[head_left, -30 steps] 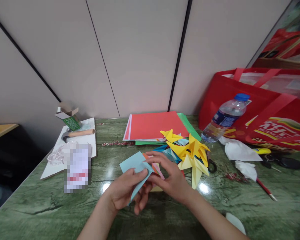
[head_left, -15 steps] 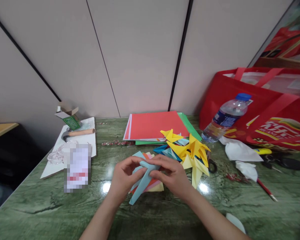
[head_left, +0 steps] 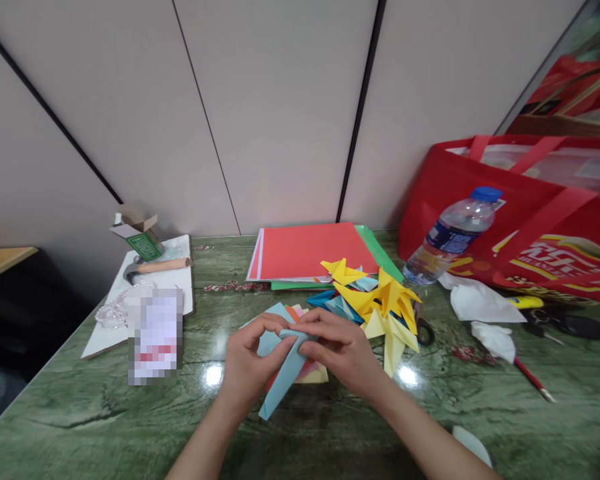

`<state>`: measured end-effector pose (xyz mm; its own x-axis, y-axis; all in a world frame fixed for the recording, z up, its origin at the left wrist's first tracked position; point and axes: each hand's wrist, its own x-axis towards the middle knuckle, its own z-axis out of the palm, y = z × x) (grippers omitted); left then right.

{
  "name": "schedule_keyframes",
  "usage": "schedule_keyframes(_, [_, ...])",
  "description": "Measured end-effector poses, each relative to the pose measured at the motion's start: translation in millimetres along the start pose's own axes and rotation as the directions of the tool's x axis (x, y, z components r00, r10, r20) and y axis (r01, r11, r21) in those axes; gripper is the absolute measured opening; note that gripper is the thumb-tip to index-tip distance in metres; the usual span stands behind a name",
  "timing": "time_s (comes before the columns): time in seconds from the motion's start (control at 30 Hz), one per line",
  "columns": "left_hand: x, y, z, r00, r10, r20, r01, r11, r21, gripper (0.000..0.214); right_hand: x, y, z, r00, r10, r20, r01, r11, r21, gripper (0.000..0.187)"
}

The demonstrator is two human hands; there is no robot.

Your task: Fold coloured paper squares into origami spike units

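Between my two hands is a light blue folded paper [head_left: 283, 381], its narrow end pointing down toward me. My left hand [head_left: 253, 353] pinches it from the left with thumb and fingers. From the right, my right hand [head_left: 341, 341] grips its upper end, thumb and fingertips pressed together. Below lie small coloured paper sheets [head_left: 314, 375] in orange and pale yellow, partly hidden by my hands. Several yellow folded paper pieces [head_left: 380, 297] lie just beyond my right hand, with blue folded pieces [head_left: 341, 307] beside them.
Large red paper sheets [head_left: 315, 250] are stacked at the back. A water bottle [head_left: 453, 233] leans against a red bag [head_left: 540, 207] at right. Scissors [head_left: 425, 331] and a red pencil [head_left: 533, 379] lie nearby. A hammer [head_left: 160, 265] rests on a white board [head_left: 186, 287] at left.
The light blue paper has tilted a little, so its lower strip looks wider and its tip sits slightly lower. Both hands keep hold of it in nearly the same place.
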<state>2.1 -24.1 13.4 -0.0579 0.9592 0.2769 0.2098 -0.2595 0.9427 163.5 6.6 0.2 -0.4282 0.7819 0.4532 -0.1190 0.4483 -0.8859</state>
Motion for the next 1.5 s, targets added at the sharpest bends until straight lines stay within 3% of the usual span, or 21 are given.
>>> schedule_keyframes(0.17, [2,0,0.3,0.992,-0.117,0.055,0.119,0.992,-0.036,0.012,0,1,1,1.0,0.022,0.007,-0.022,1.0,0.004,0.024])
schedule_keyframes(0.33, [0,-3,2.6,0.998,0.067,0.021,-0.069,0.995,0.076,0.006,0,3,1,0.999,0.032,-0.041,-0.03,0.999,0.041,0.023])
schedule_keyframes(0.5, [1,0,3.3,0.998,0.007,-0.064,-0.012,0.997,-0.072,0.014,-1,1,2,0.998,0.058,-0.023,-0.056,0.996,0.068,0.023])
schedule_keyframes(0.67, [-1,2,-0.2,0.973,0.228,0.023,-0.229,0.97,0.084,0.016,-1,1,4,0.994,0.065,-0.086,-0.054,0.99,0.133,0.02])
schedule_keyframes(0.77, [-3,1,-1.0,0.953,0.299,0.036,-0.301,0.948,0.104,0.018,-1,0,5,0.99,0.076,-0.123,-0.056,0.986,0.159,0.014])
schedule_keyframes(1.2, [-5,-2,-0.9,0.911,0.405,0.071,-0.411,0.906,0.101,0.028,-3,4,13,0.957,0.268,-0.108,-0.201,0.885,0.42,0.008])
schedule_keyframes(1.4, [-6,2,-0.7,0.9,0.424,0.098,-0.435,0.885,0.163,0.023,-4,5,15,0.946,0.31,-0.092,-0.23,0.845,0.483,0.007])
schedule_keyframes(1.5, [-6,5,0.9,0.915,0.397,0.076,-0.404,0.903,0.147,0.017,-4,5,15,0.944,0.32,-0.082,-0.243,0.841,0.484,0.007])
